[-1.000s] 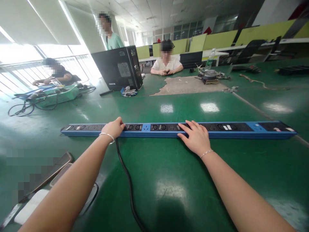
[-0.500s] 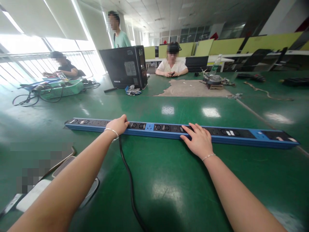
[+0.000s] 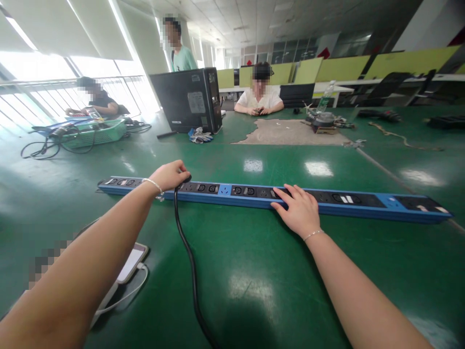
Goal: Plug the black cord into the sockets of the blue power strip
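On the green tabletop (image 3: 240, 257), crosswise in front of the body — a long blue power strip (image 3: 250, 192), sockets (image 3: 213, 189) facing up. With the left hand (image 3: 167, 175), grips what looks like a black plug (image 3: 188, 178) between thumb and curled fingers, over the left part of the power strip, with a black cable (image 3: 194, 271) trailing down from it; too covered to tell whether touching a socket. With the right hand (image 3: 300, 208), spreads loosely across the power strip near its middle, fingers on top, thumb by the front edge, not clenched on anything. Looks stiff and, from its length, probably fairly heavy — smooth-sided too, so perhaps apt to slide. Best steadied by both long edges. As for the cable, seems thick and springy; better held by the plug's body.
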Tool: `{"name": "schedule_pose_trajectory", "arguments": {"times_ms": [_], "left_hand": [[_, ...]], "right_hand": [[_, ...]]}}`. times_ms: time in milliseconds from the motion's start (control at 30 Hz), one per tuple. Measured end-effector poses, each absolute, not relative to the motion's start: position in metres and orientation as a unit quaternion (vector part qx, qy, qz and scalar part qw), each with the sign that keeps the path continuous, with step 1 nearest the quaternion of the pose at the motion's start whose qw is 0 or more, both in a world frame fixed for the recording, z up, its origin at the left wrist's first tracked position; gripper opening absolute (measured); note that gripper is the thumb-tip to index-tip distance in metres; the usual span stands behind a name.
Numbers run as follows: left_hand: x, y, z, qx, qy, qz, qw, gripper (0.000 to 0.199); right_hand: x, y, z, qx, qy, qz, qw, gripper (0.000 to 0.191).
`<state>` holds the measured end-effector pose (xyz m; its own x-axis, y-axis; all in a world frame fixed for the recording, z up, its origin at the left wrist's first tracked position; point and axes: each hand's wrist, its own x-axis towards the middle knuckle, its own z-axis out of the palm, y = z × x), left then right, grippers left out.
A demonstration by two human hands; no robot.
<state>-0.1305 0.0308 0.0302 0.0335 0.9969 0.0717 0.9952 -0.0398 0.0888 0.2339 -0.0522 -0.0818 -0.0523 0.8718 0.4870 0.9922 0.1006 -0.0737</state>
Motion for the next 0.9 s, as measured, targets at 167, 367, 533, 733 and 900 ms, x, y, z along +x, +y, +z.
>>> {"name": "schedule_pose_trajectory", "arguments": {"times_ms": [167,367,533,733,900], "left_hand": [[-0.134,0.026,0.038,0.699,0.707,0.108,0.030,0.022],[-0.109,0.010,0.018,0.673,0.705,0.189,0.121,0.020],[-0.071,0.006,0.013,0.695,0.673,0.203,0.151,0.018],[-0.044,0.022,0.003,0.705,0.665,0.169,0.179,0.017],[-0.040,0.028,0.000,0.712,0.660,0.152,0.185,0.017]], "right_hand": [[0.235,-0.051,-0.083,-0.657,-0.710,-0.141,0.212,0.043],[0.234,-0.052,-0.082,-0.656,-0.711,-0.143,0.206,0.043],[0.234,-0.052,-0.082,-0.653,-0.712,-0.144,0.212,0.043],[0.234,-0.052,-0.082,-0.653,-0.713,-0.141,0.213,0.043],[0.233,-0.053,-0.081,-0.654,-0.713,-0.139,0.212,0.043]]}}
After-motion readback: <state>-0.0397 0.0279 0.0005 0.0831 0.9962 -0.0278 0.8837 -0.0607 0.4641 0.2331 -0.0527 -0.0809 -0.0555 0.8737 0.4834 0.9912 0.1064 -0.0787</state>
